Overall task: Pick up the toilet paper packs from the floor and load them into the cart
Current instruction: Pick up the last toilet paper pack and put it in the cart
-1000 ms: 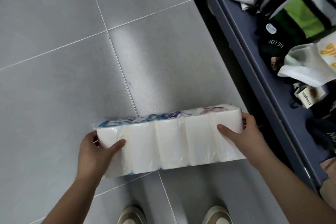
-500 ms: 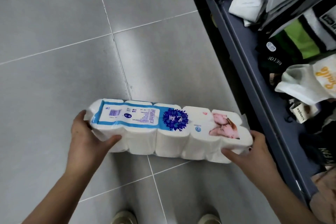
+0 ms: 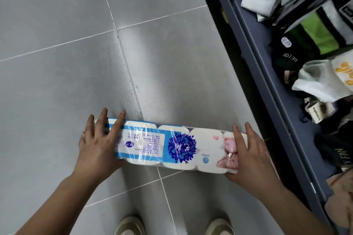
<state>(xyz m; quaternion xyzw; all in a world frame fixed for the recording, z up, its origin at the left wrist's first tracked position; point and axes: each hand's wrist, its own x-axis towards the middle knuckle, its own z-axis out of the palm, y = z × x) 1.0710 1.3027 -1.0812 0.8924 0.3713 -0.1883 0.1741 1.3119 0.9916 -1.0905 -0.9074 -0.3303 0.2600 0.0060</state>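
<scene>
Shoes (image 3: 129, 225) stand on the floor (image 3: 57, 63) below the pack (image 3: 172, 147), held level between both hands. The left hand (image 3: 97, 143) and right hand (image 3: 250, 154) each clamp one end, fingers (image 3: 116, 126) laid nearly straight over the top and thumbs tucked at the near edge. Within the last second the pack was rolled label-up and both grips moved to the top. Pickup is judged complete and loading outstanding; whether the rack (image 3: 267, 74) of clothing at right is the cart cannot be determined.
</scene>
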